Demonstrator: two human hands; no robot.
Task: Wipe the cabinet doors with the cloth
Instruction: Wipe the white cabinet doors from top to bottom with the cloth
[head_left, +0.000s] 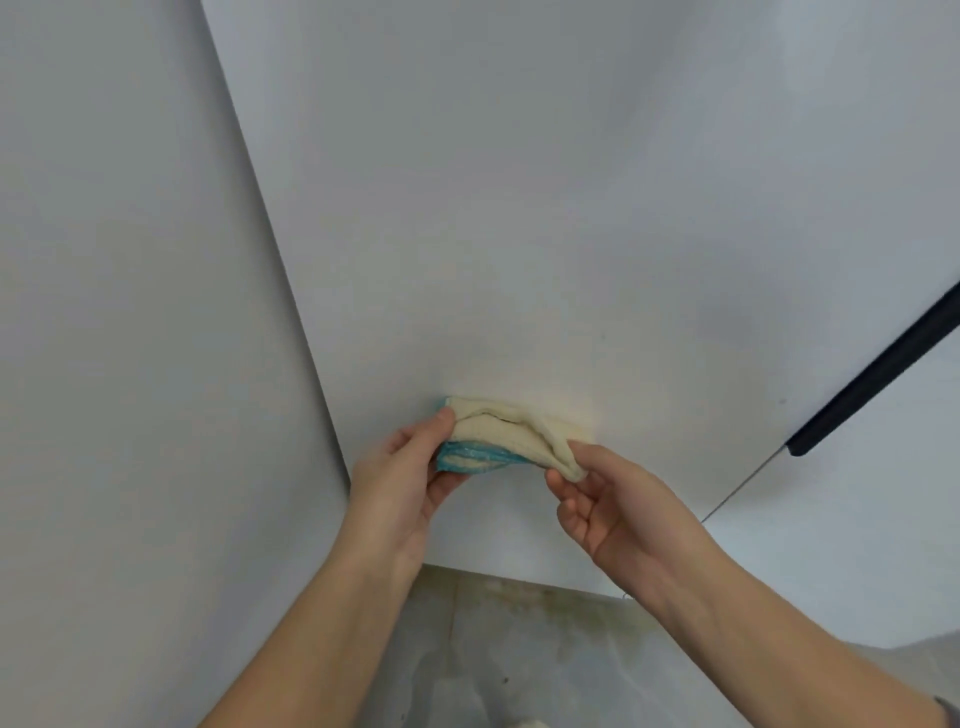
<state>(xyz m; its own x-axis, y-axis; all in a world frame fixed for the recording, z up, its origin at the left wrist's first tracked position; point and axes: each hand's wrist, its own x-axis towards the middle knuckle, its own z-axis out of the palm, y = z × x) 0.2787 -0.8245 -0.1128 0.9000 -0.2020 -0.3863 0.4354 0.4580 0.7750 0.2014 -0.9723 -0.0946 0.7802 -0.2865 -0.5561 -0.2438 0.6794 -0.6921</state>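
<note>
A folded cream cloth (506, 434) with a blue underside is held up in front of a white cabinet door (519, 208). My left hand (410, 478) grips the cloth's left end, thumb on top. My right hand (597, 499) pinches the cloth's right end between thumb and fingers. Whether the cloth touches the door I cannot tell.
A second white door (857, 545) adjoins on the right, with a long black handle (878, 369) running diagonally. A white panel (130, 364) fills the left side. A stained grey floor (519, 665) shows below the doors.
</note>
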